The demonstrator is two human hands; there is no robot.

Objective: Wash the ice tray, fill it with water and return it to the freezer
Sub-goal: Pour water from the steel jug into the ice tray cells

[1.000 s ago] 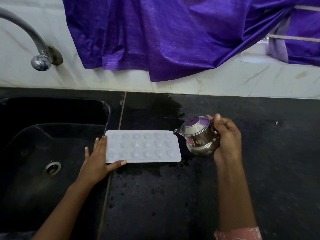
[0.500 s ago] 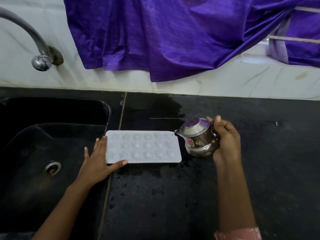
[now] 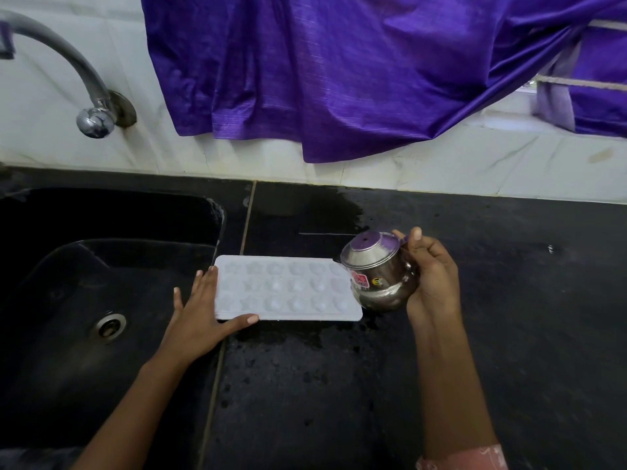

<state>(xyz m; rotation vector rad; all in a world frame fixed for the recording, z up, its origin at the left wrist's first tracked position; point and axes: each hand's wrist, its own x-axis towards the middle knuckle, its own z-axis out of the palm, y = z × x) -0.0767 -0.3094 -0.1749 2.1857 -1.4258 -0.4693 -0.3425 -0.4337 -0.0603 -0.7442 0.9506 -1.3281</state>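
Steel pot in right hand: fingers and thumb curl round its belly, firm hold. Pot is tilted, top leaning toward the tray, and it hangs over the tray's right end. Red sticker on its side. Can't tell whether water is coming out.

Left hand is flat and spread. Straight fingers lie against the tray's left short end, thumb along the front edge. Bracing it, not gripping.

Ice tray: white plastic, rectangular, lying flat and face up on the black counter. Long side runs left to right. Three rows of shallow rounded hollows, some star-shaped toward the left. Hollows look pale and glossy; water level not readable. Left end sits right at the sink edge.

Counter around the tray is wet: dark patches and droplets in front of it, a bigger damp mark behind it toward the wall.

Sink is black too, with a metal drain at the bottom. Curved metal tap comes out of the white tiled wall above it. Purple cloth hangs over the wall behind the counter. Pink sleeve shows on the right forearm.
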